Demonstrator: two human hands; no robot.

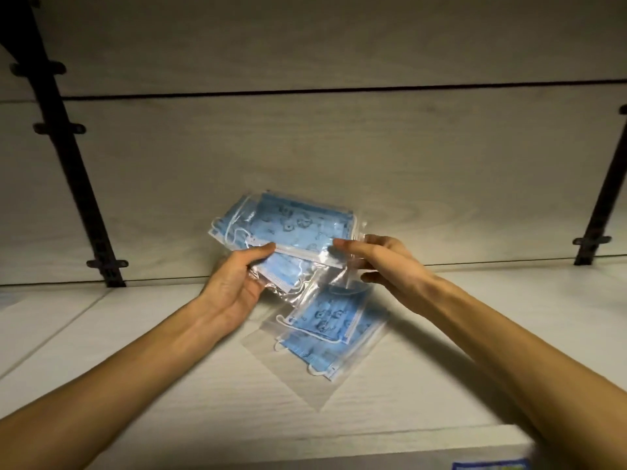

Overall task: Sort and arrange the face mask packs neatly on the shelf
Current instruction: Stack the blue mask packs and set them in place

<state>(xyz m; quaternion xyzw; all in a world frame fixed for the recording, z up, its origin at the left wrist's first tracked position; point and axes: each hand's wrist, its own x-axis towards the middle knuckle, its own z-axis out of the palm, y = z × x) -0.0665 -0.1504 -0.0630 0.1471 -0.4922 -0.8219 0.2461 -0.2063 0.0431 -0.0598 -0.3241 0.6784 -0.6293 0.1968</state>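
Note:
A stack of clear plastic packs with blue printed face masks is lifted off the white shelf board. My left hand grips its lower left edge, thumb on top. At the lower right edge my right hand pinches the same stack. Another clear pack of blue masks lies flat and slanted on the shelf below my hands. How many packs the held stack contains is unclear.
A pale back panel closes the shelf behind. Black slotted uprights stand at the left and right. A blue label sticks to the shelf's front edge at bottom right.

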